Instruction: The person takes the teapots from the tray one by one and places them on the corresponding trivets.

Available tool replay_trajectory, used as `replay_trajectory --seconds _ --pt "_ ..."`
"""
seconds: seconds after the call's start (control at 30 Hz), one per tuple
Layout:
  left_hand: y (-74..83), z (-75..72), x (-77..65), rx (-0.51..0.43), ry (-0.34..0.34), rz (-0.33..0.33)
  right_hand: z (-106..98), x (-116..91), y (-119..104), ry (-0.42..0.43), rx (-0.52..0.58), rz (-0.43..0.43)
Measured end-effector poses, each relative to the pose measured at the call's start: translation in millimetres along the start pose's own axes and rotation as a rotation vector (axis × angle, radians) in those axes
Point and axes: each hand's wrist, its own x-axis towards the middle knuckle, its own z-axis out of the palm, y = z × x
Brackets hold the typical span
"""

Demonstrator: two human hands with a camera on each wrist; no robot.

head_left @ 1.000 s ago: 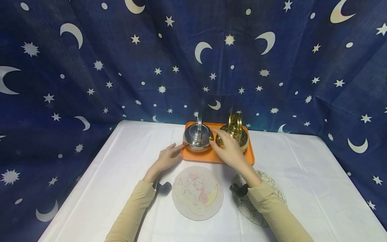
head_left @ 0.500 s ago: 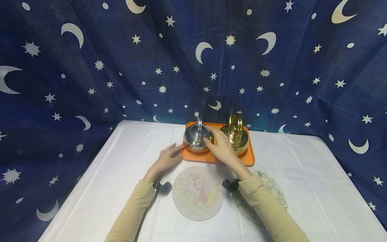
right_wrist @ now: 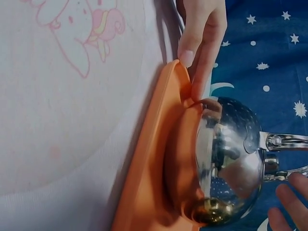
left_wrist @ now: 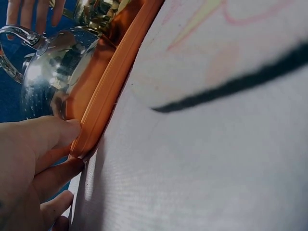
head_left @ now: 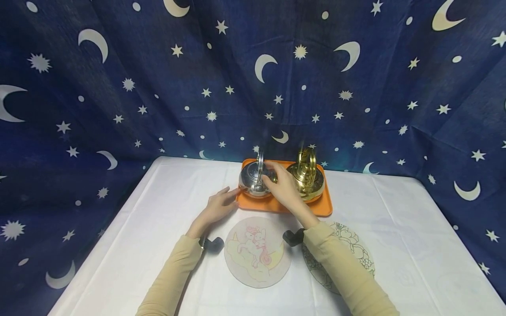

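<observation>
Tabletop (head_left: 186,188): left hand (head_left: 220,206) pinching tray (head_left: 258,205), right hand (head_left: 283,185) by silver kettle (head_left: 250,179).

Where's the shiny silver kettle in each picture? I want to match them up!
Head view: the silver kettle is near the middle, a bit below centre, left of the gold kettle.
Left wrist view: the silver kettle is at the upper left.
Right wrist view: the silver kettle is at the lower right, lying sideways in the picture.
Shared landmark: the orange tray.
</observation>
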Motion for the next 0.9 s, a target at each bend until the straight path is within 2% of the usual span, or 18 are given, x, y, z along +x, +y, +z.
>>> replay_trajectory --seconds 0.3,0.47,0.63,0.9 --pt "-1.6 -0.2 1.6 0.01 -0.002 0.019 7.9 4.7 -0.6 0.032 0.176 0.03" --pt "-2.2 1.1 2.0 0.011 -0.007 0.006 10.6 4.9 -2.2 0.039 0.256 0.047" --pt "-0.7 0.5 1.0 0.009 -0.004 -0.009 12.6 5.6 -4.2 0.056 0.303 0.064" --pt "-0.6 0.8 0.9 0.003 -0.007 -0.023 16.0 6.7 -9.6 0.064 0.372 0.141"
